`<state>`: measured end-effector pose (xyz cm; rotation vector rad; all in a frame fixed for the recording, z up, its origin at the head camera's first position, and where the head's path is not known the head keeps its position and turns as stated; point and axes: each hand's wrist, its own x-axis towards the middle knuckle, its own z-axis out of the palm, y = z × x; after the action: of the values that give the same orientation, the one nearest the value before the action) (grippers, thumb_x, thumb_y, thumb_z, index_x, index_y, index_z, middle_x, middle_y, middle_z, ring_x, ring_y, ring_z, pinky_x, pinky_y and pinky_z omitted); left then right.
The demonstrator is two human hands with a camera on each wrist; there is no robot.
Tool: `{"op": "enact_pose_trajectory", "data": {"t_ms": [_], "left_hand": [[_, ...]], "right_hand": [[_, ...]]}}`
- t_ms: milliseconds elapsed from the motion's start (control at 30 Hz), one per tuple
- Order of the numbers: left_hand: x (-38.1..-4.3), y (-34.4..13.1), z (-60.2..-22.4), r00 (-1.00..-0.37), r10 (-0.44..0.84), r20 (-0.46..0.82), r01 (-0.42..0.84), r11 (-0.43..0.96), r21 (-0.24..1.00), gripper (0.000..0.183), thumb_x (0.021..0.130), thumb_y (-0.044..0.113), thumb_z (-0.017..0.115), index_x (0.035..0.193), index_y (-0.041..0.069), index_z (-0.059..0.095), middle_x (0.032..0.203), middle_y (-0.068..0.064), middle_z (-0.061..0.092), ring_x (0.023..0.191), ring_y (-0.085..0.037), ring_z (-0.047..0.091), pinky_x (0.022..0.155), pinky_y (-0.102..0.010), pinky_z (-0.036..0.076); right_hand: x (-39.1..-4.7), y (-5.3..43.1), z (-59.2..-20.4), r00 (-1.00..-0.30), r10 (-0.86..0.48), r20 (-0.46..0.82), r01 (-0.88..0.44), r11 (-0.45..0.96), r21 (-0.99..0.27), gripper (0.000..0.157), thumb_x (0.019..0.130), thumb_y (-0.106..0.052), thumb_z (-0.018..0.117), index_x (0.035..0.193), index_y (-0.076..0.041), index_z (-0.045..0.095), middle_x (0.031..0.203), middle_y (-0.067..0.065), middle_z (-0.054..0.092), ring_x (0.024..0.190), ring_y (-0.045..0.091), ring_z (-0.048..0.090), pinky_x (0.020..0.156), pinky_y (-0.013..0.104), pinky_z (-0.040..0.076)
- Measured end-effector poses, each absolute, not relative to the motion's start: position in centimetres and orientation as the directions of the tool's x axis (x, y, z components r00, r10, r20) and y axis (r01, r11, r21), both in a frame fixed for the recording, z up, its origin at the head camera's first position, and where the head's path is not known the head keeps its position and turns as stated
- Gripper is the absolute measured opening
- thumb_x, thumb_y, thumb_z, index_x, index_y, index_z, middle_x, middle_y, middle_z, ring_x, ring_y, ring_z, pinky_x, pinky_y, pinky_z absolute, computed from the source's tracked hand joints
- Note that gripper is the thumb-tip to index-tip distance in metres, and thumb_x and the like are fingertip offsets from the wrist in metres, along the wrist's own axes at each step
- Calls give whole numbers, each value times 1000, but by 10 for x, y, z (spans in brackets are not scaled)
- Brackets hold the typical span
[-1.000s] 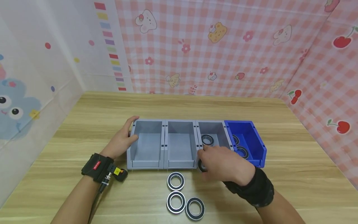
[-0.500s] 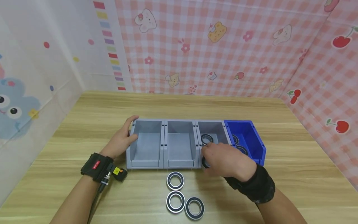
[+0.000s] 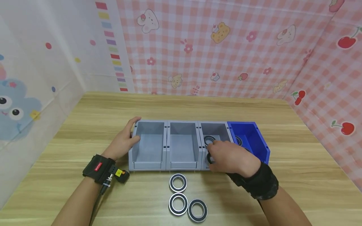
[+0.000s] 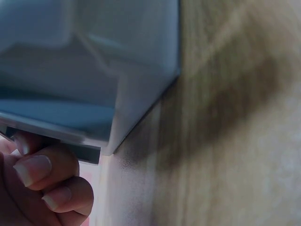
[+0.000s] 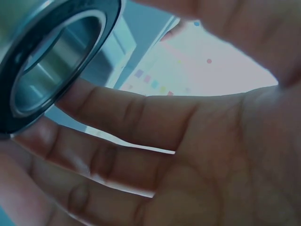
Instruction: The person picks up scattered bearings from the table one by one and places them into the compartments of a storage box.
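My left hand (image 3: 122, 142) grips the left wall of the leftmost grey bin (image 3: 148, 164), thumb over the rim and fingers curled at its outer side. My right hand (image 3: 230, 157) pinches a ball bearing (image 5: 49, 70), a steel ring with a black seal, between thumb and fingertips. It holds the bearing tilted at the front of the third grey bin (image 3: 200, 135). Another bearing (image 3: 205, 140) lies farther back in that bin. The right hand covers part of this bin and the front of the blue bin (image 3: 250, 133).
Three bearings lie on the wooden table in front of the bins: an upper one (image 3: 171, 183), a lower one (image 3: 171, 204) and a right one (image 3: 190, 211). A second grey bin (image 3: 183, 164) stands between the outer grey ones. Inside the blue bin a bearing (image 3: 239, 141) shows.
My right hand has shifted slightly right with the bearing, from the bin's left front corner to over its front part. The left hand stays in place.
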<state>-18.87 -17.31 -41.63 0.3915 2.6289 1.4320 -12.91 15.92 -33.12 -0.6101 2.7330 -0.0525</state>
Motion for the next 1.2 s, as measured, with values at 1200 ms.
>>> {"op": "enact_pose_trajectory", "data": {"t_ms": [1200], "left_hand": [[-188, -172, -415, -961, 278, 8, 160, 530, 833, 71, 91, 7, 47, 152, 25, 15, 64, -3, 34, 56, -21, 37, 55, -34, 32]], "right_hand": [[-160, 162, -353, -873, -328, -361, -303, 945, -125, 23, 82, -23, 74, 80, -8, 57, 68, 3, 48, 58, 17, 52, 51, 29, 41]]}}
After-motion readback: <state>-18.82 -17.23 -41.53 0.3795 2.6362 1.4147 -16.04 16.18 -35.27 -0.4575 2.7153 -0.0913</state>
